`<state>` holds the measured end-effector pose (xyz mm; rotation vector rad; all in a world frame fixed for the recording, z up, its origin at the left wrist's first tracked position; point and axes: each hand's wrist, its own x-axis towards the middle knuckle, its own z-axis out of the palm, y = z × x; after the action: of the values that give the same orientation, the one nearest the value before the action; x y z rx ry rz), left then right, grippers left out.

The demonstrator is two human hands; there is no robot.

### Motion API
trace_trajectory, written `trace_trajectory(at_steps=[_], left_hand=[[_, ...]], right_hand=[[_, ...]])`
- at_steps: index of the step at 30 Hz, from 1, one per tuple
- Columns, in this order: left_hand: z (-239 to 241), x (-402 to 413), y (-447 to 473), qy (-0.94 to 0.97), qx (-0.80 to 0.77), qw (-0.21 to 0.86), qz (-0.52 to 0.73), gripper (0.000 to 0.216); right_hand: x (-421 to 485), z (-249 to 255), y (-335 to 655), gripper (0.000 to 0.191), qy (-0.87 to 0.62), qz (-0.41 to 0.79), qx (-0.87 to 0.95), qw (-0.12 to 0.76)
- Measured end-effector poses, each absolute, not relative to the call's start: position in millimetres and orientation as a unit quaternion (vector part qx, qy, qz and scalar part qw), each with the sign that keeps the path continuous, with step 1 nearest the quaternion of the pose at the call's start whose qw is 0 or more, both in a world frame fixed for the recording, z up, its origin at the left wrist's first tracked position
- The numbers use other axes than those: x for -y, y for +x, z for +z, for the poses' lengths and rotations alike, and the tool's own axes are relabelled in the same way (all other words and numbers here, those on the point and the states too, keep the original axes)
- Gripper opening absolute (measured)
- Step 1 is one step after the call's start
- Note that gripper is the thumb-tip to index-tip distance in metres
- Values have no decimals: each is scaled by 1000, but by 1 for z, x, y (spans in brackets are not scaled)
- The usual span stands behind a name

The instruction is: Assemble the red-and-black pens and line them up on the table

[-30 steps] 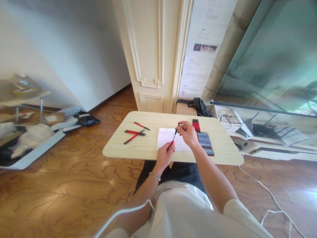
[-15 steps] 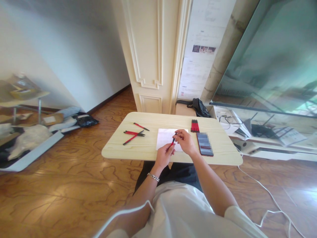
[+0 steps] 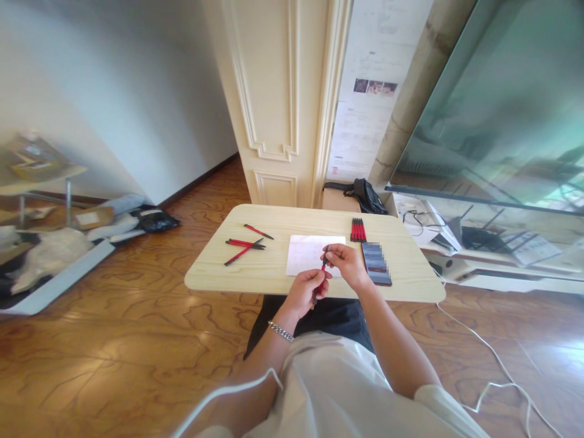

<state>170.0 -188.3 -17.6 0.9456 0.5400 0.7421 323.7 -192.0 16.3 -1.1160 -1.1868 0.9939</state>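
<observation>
The left hand (image 3: 305, 291) has its grip closed around the lower part of a red and black pen (image 3: 324, 264); the right hand (image 3: 347, 261) pinches the black upper end between thumb and fingertips. So the pen runs between the 2 hands, its long axis slanting up and away from the person, leaning slightly right. Its lower end comes out below the left fingers, near the front edge of the worktop (image 3: 408, 277); both hands touch it, the left one nearer the body.

On the pale wooden worktop, from the left: 1 loose pen (image 3: 258, 231) lies apart, and just in front of it is a small pile of pens (image 3: 245, 244), 1 crossing the others. A white paper (image 3: 302, 250) lies partly behind the hands. Farther right, 5 pens (image 3: 358, 230) stand in a neat row side by side, with a phone (image 3: 376, 263) just in front.

Around it, a small table (image 3: 72, 172) stands at far left, a panelled door (image 3: 274, 85) straight ahead, then a black bag (image 3: 368, 197) and a big screen (image 3: 493, 115) at right.
</observation>
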Motion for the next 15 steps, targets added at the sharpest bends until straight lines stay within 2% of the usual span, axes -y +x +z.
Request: trace_trajectory(at_steps=[7,10,13,15], left_hand=[[-19,193,178,545,-368,612,439,33],[-21,195,178,569,-396,554,461,32],[-21,195,177,572,-389,567,447,33],[-20,195,175,559,-373,606,426,35]], right_hand=[[196,12,311,29,-547,335,488,593],[195,5,305,34,-583,302,482,580],[194,-2,303,39,-613,278,455,583],[195,-2,304,36,-596,307,449,590]])
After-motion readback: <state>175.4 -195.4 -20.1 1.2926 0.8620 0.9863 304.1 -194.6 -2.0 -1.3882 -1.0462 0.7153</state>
